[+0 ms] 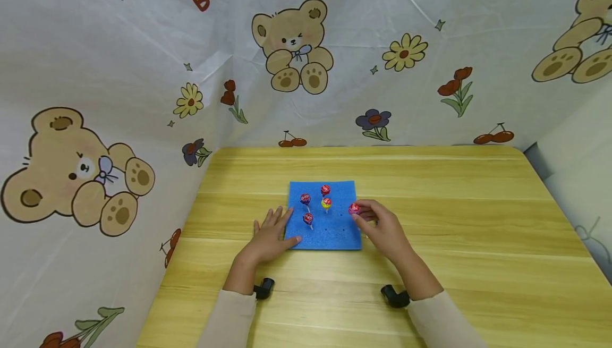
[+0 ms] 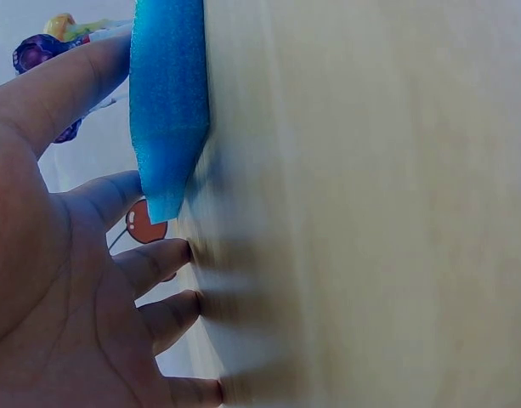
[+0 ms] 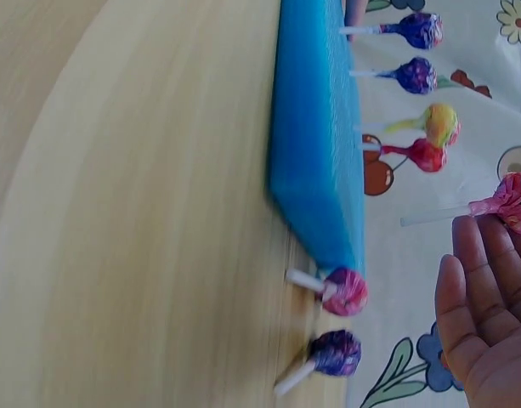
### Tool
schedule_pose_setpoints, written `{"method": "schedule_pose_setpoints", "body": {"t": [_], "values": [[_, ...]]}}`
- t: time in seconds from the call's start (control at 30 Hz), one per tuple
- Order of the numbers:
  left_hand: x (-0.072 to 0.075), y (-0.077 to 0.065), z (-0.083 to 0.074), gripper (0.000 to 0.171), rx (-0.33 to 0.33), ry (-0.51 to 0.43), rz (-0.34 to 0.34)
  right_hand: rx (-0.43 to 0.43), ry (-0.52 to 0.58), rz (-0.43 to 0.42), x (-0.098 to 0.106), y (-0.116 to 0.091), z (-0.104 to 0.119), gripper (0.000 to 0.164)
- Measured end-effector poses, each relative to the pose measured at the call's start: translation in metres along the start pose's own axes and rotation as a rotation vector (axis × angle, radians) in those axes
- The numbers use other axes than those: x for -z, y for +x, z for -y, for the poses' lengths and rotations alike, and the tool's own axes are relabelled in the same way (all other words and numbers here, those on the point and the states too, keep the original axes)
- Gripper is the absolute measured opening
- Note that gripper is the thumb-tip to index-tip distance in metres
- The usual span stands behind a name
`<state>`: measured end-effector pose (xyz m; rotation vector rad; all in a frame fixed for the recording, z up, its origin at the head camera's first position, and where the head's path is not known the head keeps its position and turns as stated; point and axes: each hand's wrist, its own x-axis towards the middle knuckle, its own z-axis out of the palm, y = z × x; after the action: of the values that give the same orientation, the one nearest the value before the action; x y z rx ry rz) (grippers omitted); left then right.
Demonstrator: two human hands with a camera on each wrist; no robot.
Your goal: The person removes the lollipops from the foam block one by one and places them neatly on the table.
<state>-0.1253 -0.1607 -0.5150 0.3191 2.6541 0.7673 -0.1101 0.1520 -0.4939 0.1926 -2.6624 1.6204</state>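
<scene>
A blue foam block (image 1: 334,239) lies on the table with several wrapped lollipops standing in it by their sticks: a red one (image 1: 325,190), a yellow one (image 1: 326,202) and purple ones (image 1: 305,198). My left hand (image 1: 268,239) rests at the block's left edge, fingers spread, its thumb on the near left corner. Above the block's right edge, my right hand (image 1: 384,234) pinches a pink lollipop (image 3: 502,204) by its wrapped head; the white stick is free of the foam. Small holes show in the block's surface.
On the table beside the block, a pink lollipop (image 3: 343,291) and a purple lollipop (image 3: 335,353) lie in the right wrist view; the right hand mostly hides them from the head view. The wooden table (image 1: 454,204) meets a bear-printed cloth (image 1: 354,18) behind and at left.
</scene>
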Motion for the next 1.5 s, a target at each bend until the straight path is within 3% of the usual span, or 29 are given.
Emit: {"method": "schedule_pose_setpoints", "body": {"t": [1.07, 1.5], "values": [[-0.001, 0.001, 0.003, 0.084, -0.001, -0.001, 0.003, -0.081, -0.109, -0.122, 0.044, 0.0, -0.042, 0.04], [-0.001, 0.001, 0.002, 0.084, 0.004, -0.012, 0.009, -0.233, -0.145, -0.061, 0.051, 0.003, -0.045, 0.05]]}}
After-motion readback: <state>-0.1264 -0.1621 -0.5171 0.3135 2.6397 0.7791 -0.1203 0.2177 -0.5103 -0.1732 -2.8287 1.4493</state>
